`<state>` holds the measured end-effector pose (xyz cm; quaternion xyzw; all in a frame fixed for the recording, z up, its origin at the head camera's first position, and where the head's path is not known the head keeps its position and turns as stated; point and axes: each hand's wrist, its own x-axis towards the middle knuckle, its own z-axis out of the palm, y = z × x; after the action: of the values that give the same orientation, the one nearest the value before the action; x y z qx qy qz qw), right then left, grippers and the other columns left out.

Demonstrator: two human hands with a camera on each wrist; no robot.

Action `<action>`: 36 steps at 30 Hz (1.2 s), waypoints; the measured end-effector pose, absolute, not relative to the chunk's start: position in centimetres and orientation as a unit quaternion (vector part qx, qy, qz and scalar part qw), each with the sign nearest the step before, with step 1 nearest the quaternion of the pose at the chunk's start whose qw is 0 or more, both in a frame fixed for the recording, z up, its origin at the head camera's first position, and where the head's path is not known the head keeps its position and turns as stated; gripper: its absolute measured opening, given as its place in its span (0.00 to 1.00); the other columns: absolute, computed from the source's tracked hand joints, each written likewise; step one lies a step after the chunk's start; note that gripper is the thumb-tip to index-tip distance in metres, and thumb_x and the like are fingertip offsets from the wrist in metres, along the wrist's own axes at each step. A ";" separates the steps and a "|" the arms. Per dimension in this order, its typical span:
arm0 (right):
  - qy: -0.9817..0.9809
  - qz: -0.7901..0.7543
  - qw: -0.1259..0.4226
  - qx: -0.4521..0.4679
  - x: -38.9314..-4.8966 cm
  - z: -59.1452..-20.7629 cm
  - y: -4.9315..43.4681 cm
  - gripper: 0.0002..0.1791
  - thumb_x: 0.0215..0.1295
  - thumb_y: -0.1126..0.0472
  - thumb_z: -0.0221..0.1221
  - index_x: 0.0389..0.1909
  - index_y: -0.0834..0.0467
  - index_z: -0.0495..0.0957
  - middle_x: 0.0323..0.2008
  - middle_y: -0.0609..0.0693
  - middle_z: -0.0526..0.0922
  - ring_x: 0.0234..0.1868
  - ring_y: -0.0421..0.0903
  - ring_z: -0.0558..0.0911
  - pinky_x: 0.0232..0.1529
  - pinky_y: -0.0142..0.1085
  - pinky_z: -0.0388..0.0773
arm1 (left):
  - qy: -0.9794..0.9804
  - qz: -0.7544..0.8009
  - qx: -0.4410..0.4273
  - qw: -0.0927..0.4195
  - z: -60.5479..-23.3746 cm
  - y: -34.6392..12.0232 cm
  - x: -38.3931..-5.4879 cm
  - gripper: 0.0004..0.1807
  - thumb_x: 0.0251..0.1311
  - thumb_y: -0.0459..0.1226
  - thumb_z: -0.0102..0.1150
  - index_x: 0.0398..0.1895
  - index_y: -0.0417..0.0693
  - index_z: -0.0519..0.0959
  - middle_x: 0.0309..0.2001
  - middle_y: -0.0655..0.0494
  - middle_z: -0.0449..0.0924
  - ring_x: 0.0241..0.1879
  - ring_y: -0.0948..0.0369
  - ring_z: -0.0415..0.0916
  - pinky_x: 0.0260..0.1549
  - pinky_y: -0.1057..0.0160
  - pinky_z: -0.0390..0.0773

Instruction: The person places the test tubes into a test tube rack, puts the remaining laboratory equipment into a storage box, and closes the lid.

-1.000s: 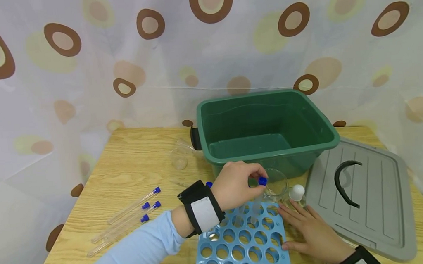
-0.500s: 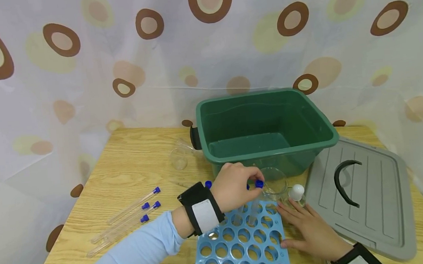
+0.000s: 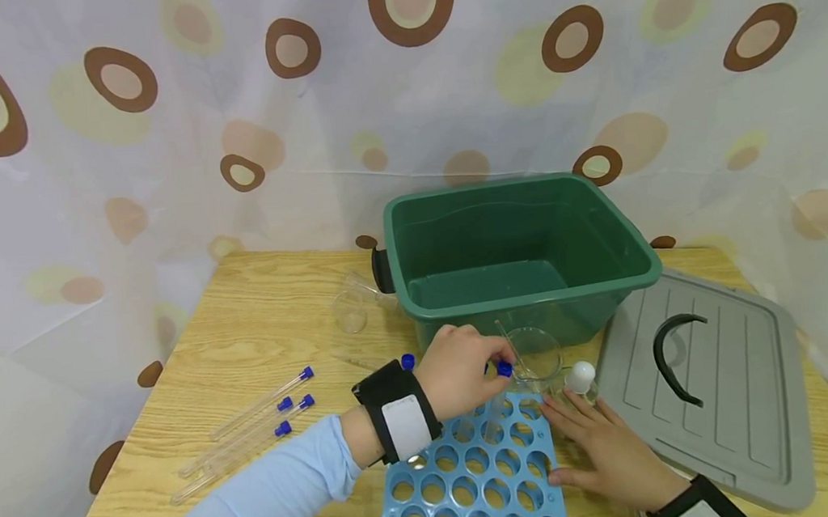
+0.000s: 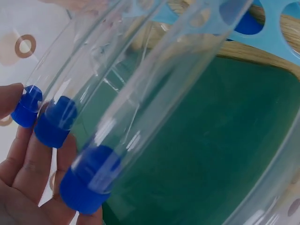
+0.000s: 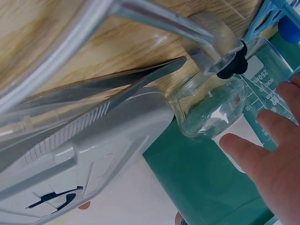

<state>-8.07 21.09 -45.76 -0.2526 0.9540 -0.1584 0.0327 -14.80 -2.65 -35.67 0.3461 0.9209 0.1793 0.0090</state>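
Note:
My left hand (image 3: 459, 372) is over the far end of a light-blue tube rack (image 3: 478, 477), thumb and finger pinching the blue cap of a test tube (image 3: 505, 369). That tube's clear body stands in one of the rack's holes. In the left wrist view the thumb meets the leftmost cap (image 4: 26, 107), and two more blue-capped tubes stand in front of the fingers, the closest tube (image 4: 140, 103) being largest. With fingers spread, my right hand (image 3: 616, 462) lies along the rack's right side, fingertips at its edge and near a white-topped glass bottle (image 3: 581, 377).
A green bin (image 3: 418, 315) stands behind the rack, its grey lid (image 3: 746, 395) at right. Several capped tubes (image 3: 259, 421) lie at left. A glass beaker (image 3: 534, 332) stands before the bin. The right wrist view shows tweezers (image 5: 154, 75) and a black-stoppered glass piece (image 5: 234, 61).
My left hand has shifted slightly left and down, and the pinched cap has come lower with it. A thin clear rod now shows beside the beaker. The right hand stays put.

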 end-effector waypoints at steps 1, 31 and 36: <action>0.954 -0.159 0.033 -0.253 -8.1 -45.8 21.1 0.47 0.48 0.33 0.59 0.65 0.57 0.66 0.65 0.55 0.69 0.65 0.64 0.63 0.57 0.65 0.59 | 0.921 0.175 0.347 0.006 -35.8 -2.6 -14.8 0.07 0.59 0.44 0.60 0.39 0.59 0.82 0.37 0.66 0.84 0.40 0.65 0.76 0.48 0.62 0.70; 0.951 -0.185 0.051 -0.244 -8.0 -45.9 21.0 0.46 0.50 0.34 0.59 0.67 0.55 0.64 0.67 0.55 0.66 0.66 0.64 0.61 0.58 0.66 0.57 | 0.871 0.307 0.281 -0.262 -36.5 -9.9 -16.0 0.02 0.53 0.35 0.64 0.30 0.47 0.82 0.28 0.56 0.83 0.30 0.61 0.78 0.32 0.64 0.76; 0.950 -0.188 0.045 -0.244 -8.0 -45.9 21.1 0.46 0.49 0.34 0.59 0.66 0.56 0.64 0.66 0.55 0.67 0.66 0.64 0.61 0.59 0.66 0.56 | 0.928 0.291 0.095 -0.211 -38.3 -16.8 -18.3 0.07 0.57 0.37 0.60 0.35 0.43 0.82 0.31 0.50 0.84 0.30 0.56 0.78 0.30 0.59 0.77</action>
<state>-8.02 21.07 -45.93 -0.2443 0.9502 -0.1880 0.0454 -18.25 -16.81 -38.28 0.0946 0.9284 0.2907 -0.2113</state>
